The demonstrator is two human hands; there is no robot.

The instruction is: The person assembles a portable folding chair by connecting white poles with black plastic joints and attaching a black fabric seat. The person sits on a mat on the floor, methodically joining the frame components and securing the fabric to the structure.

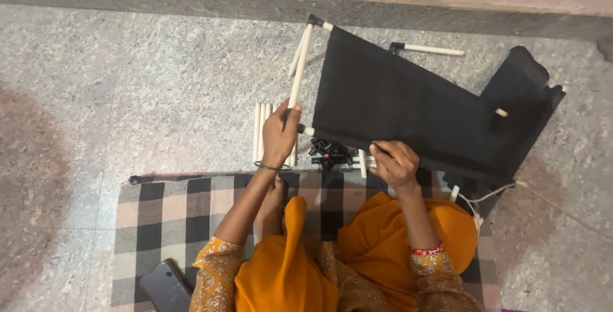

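Note:
A black fabric panel (pixel 389 101) stretched on white rods lies tilted on the granite floor in front of me. My left hand (pixel 280 134) grips the lower end of a white rod (pixel 300 66) at the panel's left edge, by a black corner connector. My right hand (pixel 396 164) pinches the panel's near edge. More black fabric (pixel 523 85) hangs off to the right, with a rod end poking through it.
Several loose white rods (pixel 260 130) lie on the floor beside my left hand, and a pile of black connectors (pixel 329 154) sits between my hands. I sit on a checked mat (pixel 159 213). A dark phone (pixel 167 286) rests on the mat at lower left. A wall base runs along the top.

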